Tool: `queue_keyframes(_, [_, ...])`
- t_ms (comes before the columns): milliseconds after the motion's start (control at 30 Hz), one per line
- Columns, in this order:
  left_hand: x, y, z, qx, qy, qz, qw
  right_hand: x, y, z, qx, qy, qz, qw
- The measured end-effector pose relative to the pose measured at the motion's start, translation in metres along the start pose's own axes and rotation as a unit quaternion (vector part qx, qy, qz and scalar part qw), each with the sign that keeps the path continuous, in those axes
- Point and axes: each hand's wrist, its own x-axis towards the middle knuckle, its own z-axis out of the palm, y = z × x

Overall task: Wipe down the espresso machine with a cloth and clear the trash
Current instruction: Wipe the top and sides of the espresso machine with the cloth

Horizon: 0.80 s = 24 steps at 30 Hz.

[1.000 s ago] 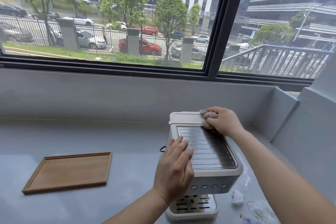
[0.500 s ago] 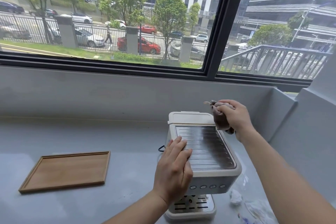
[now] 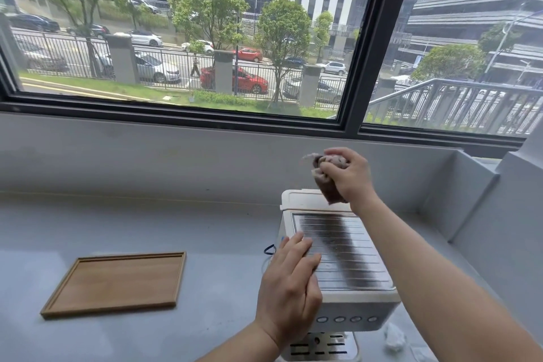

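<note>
My right hand [image 3: 351, 178] bunches the soft, limp cloth [image 3: 327, 182] above the espresso machine [image 3: 338, 270]; left hand [image 3: 291, 285] lies flat, steadying its top.

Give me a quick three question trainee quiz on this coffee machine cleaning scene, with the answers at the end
1. True or false: the bunched brown cloth is pressed flat on the white espresso machine.
2. Which hand rests on the machine's ribbed metal top: A left, B right?
3. What lies on the grey counter left of the machine?

Key
1. False: the right hand holds it raised above the back edge.
2. A: the left hand.
3. A flat rectangular wooden tray.
</note>
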Motion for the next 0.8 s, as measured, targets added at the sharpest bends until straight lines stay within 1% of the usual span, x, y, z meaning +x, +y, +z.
queue_keyframes(33, [0.0,0.0,0.0,0.003,-0.002,-0.002,1.0,0.005,0.003,-0.007,0.055,0.026,0.008,0.998])
queue_keyframes(67, [0.0,-0.001,0.0,0.007,-0.002,-0.003,1.0,0.006,0.009,-0.013,0.076,0.029,0.014,0.997])
queue_keyframes(100, [0.0,-0.001,0.0,0.01,-0.001,-0.003,1.0,0.003,0.015,-0.018,0.055,0.014,0.014,0.998])
queue_keyframes(167, [-0.001,-0.002,0.001,0.006,0.003,0.002,1.0,-0.007,0.033,-0.025,-0.061,-0.034,-0.009,0.998])
queue_keyframes(233, [-0.001,-0.002,0.001,0.0,0.005,0.006,1.0,-0.017,0.045,-0.032,-0.131,-0.083,-0.032,0.987])
queue_keyframes(267, [0.0,-0.002,0.001,-0.001,0.006,0.008,1.0,-0.019,0.047,-0.036,-0.165,-0.117,-0.047,0.978])
queue_keyframes(333, [0.001,-0.002,0.001,0.004,0.01,0.006,1.0,-0.02,0.048,-0.043,-0.247,-0.203,-0.066,0.945])
queue_keyframes(367, [0.001,-0.002,0.001,0.006,0.014,0.005,1.0,-0.019,0.048,-0.045,-0.266,-0.229,-0.067,0.934])
queue_keyframes(400, [0.001,-0.001,0.001,0.005,0.016,0.005,1.0,-0.017,0.047,-0.045,-0.265,-0.237,-0.072,0.932])
queue_keyframes(500, [0.001,0.0,0.001,0.002,0.018,0.008,1.0,-0.01,0.036,-0.023,-0.258,-0.188,-0.1,0.942])
queue_keyframes(567, [0.001,0.0,0.0,0.003,0.02,0.013,1.0,-0.01,0.026,0.009,-0.269,-0.174,-0.116,0.94])
queue_keyframes(633, [0.002,0.0,0.0,0.003,0.019,0.018,1.0,-0.014,0.021,0.041,-0.296,-0.182,-0.158,0.924])
queue_keyframes(700, [0.003,0.0,0.0,0.007,0.012,0.018,1.0,-0.016,0.02,0.055,-0.328,-0.188,-0.18,0.908])
queue_keyframes(767, [0.002,-0.001,-0.001,0.006,0.009,0.016,1.0,-0.009,0.025,0.048,-0.365,-0.174,-0.166,0.899])
queue_keyframes(800, [0.002,0.0,-0.001,0.006,0.01,0.014,1.0,-0.006,0.029,0.039,-0.395,-0.153,-0.151,0.893])
